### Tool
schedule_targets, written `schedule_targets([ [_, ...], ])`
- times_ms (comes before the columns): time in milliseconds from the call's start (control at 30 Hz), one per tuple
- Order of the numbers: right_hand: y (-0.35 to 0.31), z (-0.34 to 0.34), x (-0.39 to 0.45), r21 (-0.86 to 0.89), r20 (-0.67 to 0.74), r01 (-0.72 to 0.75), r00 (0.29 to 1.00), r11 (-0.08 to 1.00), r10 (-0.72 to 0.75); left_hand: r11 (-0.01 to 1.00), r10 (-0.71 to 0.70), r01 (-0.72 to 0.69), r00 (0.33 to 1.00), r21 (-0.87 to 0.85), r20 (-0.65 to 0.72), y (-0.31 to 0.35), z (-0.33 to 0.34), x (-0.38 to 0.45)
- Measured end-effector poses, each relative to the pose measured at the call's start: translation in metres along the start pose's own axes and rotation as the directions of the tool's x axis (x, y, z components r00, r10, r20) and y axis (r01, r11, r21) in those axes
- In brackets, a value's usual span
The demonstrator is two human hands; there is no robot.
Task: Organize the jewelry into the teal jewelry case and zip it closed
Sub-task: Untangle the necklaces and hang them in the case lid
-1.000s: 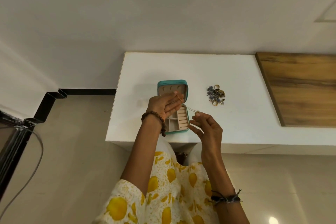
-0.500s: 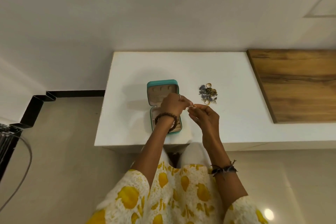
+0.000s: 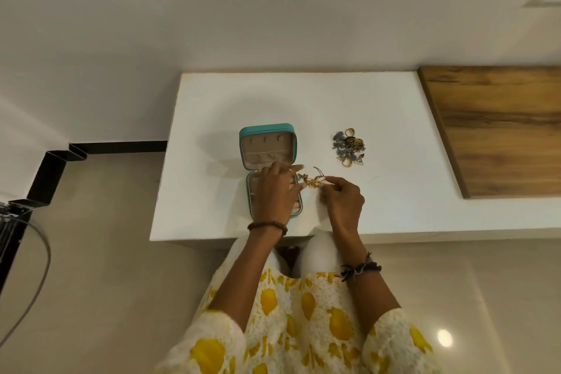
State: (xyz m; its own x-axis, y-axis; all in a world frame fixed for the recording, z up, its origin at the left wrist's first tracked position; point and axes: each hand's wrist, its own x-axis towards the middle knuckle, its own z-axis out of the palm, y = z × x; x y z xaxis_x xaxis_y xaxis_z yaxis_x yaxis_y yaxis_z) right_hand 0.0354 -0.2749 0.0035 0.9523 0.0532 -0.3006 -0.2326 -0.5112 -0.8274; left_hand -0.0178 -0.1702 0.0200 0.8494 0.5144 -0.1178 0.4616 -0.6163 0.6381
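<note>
Both hands pinch a gold chain beside the case.

We see a teal jewelry case with a beige lining on a white table. At lower centre, a white garment bears yellow blotches; at right, a brown wood-grain board.

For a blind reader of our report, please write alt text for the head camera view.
Both hands hold a small gold jewelry piece just right of an open teal jewelry case on a white table. A pile of jewelry lies farther right.
</note>
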Motion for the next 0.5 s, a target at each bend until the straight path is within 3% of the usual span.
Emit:
schedule_targets([
  [133,-0.008,-0.003,-0.015,0.119,0.042,-0.061,0.998,0.991,0.056,0.967,-0.245,0.229,0.958,-0.111,-0.15,-0.014,-0.013,-0.032],
  [233,-0.011,0.005,-0.029,0.038,0.153,-0.057,0.987,0.998,0.051,0.916,-0.382,0.37,0.923,-0.154,-0.056,-0.019,-0.016,-0.041],
  [333,-0.009,0.017,-0.042,-0.057,0.175,-0.005,0.984,0.998,0.015,0.91,-0.391,0.389,0.92,-0.144,0.021,-0.024,-0.017,-0.04],
  [500,-0.01,0.028,-0.044,-0.051,0.179,0.109,0.979,0.993,-0.098,0.926,-0.36,0.351,0.932,-0.139,-0.046,-0.037,-0.02,-0.036],
])
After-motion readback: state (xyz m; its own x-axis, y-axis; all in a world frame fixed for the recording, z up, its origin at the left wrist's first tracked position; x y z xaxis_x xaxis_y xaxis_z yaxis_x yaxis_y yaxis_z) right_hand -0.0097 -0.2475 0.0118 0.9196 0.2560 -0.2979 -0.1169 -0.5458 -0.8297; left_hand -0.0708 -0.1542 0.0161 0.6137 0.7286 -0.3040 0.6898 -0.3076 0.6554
